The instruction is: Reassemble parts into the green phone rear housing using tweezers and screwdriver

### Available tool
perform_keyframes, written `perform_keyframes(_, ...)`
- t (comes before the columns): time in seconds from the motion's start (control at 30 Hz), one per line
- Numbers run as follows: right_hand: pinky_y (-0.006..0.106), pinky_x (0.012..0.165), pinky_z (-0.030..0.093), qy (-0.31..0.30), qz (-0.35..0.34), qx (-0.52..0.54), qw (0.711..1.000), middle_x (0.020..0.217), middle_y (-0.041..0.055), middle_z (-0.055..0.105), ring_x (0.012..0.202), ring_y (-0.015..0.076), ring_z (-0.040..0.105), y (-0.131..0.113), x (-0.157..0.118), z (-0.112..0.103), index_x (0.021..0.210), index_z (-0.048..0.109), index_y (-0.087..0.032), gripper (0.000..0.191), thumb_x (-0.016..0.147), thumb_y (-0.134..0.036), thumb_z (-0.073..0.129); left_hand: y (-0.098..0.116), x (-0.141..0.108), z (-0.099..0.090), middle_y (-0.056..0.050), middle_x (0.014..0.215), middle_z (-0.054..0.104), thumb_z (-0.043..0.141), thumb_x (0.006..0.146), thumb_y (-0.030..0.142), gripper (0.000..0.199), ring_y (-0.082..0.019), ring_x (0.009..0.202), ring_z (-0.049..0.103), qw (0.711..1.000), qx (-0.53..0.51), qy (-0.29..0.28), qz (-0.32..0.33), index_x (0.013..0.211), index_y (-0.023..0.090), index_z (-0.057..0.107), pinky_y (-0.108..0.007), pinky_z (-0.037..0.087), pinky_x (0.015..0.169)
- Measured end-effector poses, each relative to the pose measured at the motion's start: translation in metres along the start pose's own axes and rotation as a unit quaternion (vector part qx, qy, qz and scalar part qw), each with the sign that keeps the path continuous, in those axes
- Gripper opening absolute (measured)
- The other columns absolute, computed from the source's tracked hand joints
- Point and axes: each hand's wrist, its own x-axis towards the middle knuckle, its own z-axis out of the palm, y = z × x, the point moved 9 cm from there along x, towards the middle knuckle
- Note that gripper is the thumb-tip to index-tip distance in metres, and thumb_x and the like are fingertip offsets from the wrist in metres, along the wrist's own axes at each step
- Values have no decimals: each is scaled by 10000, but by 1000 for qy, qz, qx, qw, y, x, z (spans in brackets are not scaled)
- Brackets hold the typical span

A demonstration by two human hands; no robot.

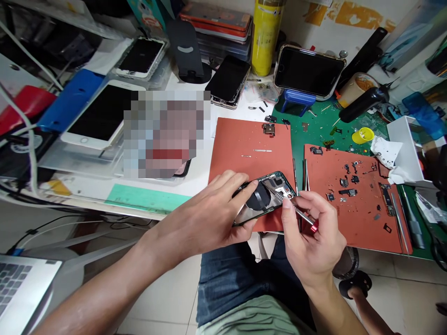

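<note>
A phone housing (259,196), opened up with a black round pad inside, is tilted over the near edge of an orange mat (240,160). My left hand (213,209) grips its left end, fingers over the top and thumb underneath. In my right hand (312,232) is a slim silver craft knife (303,215) with a knurled collar and a red end. Its tip reaches into the upper right part of the housing; exactly what it touches is too small to tell. A small metal part (268,129) and thin strips lie on the mat beyond.
To the right, a second orange mat (363,209) carries many tiny phone parts and tweezers (398,218). A phone (309,72) leans on a blue stand (298,100) at the back. White-framed phone screens (101,114) lie left, beside a blurred-out patch. A yellow can (266,37) stands behind.
</note>
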Motion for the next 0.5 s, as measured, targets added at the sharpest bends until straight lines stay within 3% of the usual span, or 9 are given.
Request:
perform_keyframes(0.33, 199, 752, 677, -6, 13, 10, 1000, 1024, 32, 833, 812, 139, 829, 6, -2, 3, 1275, 702, -193, 298, 999, -213, 811, 1, -2, 2, -190, 1238, 628, 536, 1053, 254, 396, -334, 1034, 573, 999, 30, 17, 5, 1392, 65, 610, -493, 582, 883)
perform_keyframes(0.5, 174, 672, 647, -2, 22, 8, 1000, 1012, 32, 835, 794, 132, 819, 7, -3, 2, 1269, 707, -192, 299, 992, -210, 819, 0, -2, 2, -185, 1243, 628, 545, 1058, 272, 391, -333, 1039, 580, 999, 29, 14, 2, 1388, 73, 610, -488, 581, 890)
